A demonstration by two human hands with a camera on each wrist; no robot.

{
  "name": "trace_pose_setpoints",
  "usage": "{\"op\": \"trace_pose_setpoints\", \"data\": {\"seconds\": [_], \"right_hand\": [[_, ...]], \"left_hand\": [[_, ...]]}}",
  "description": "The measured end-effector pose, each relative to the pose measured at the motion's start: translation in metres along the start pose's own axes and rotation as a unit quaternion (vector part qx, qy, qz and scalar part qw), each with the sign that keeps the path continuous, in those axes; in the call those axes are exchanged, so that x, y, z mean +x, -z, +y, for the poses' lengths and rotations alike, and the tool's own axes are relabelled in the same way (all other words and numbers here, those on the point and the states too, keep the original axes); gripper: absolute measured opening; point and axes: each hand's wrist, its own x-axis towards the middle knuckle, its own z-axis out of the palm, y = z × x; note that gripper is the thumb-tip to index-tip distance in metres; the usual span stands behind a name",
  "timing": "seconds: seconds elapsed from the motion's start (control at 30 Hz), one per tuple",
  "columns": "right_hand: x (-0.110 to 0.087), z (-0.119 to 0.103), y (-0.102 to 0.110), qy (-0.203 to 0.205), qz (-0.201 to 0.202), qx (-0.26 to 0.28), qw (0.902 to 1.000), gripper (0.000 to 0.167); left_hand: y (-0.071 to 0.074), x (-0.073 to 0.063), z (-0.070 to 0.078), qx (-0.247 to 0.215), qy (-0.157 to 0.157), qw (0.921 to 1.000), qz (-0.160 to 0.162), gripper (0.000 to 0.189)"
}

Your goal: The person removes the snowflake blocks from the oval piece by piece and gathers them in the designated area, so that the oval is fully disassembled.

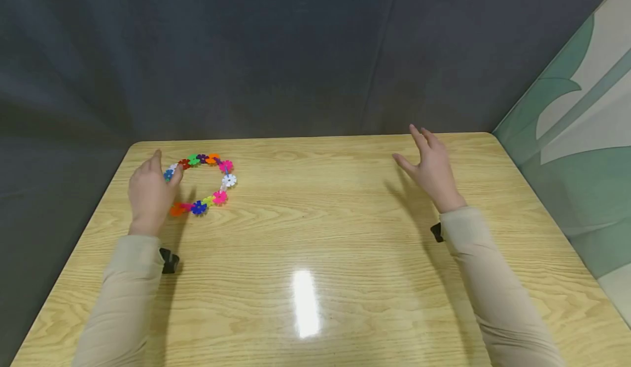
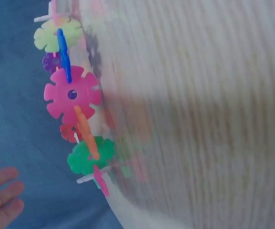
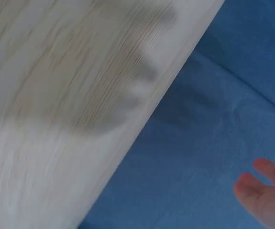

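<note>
A loop of colourful flower-shaped interlocking plastic discs (image 1: 229, 180) lies at the far left of the table. My left hand (image 1: 150, 194) hovers over the loop's left side with thumb and fingers spread, hiding part of it. In the left wrist view, pink, green, orange and blue discs (image 2: 73, 94) slot into one another at angles, and fingertips of the left hand (image 2: 4, 191) show apart from them. Over the far right part of the table my right hand (image 1: 434, 172) is held with fingers spread and nothing in it; its fingers (image 3: 256, 191) also appear in the right wrist view.
The light wooden table (image 1: 305, 235) ends at a back edge against a dark curtain (image 1: 276, 55). To the right stands a panel with a green leaf pattern (image 1: 581, 120). Small black devices (image 1: 169, 261) sit at both wrists.
</note>
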Motion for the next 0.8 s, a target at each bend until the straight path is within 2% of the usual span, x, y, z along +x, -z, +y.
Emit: {"op": "trace_pose_setpoints", "data": {"seconds": [0.1,0.2,0.43,0.67,0.8], "right_hand": [[0.0,-0.005,-0.002,-0.025,-0.013,0.071,0.9971,0.071],[0.001,-0.008,-0.004,-0.051,-0.029,0.137,0.9888,0.069],[0.0,-0.015,-0.007,-0.109,-0.073,0.255,0.958,0.068],[0.001,-0.021,-0.012,-0.148,-0.109,0.335,0.9242,0.066],[0.002,-0.024,-0.018,-0.156,-0.115,0.377,0.9058,0.063]], "left_hand": [[0.003,0.0,-0.003,-0.032,0.036,0.9987,-0.016,0.059],[0.004,-0.001,-0.007,-0.057,0.063,0.9963,-0.016,0.057],[0.003,-0.001,-0.018,-0.102,0.116,0.9879,-0.016,0.054],[0.002,-0.005,-0.031,-0.174,0.165,0.9705,-0.021,0.055],[0.001,-0.008,-0.036,-0.19,0.188,0.963,-0.034,0.055]]}}
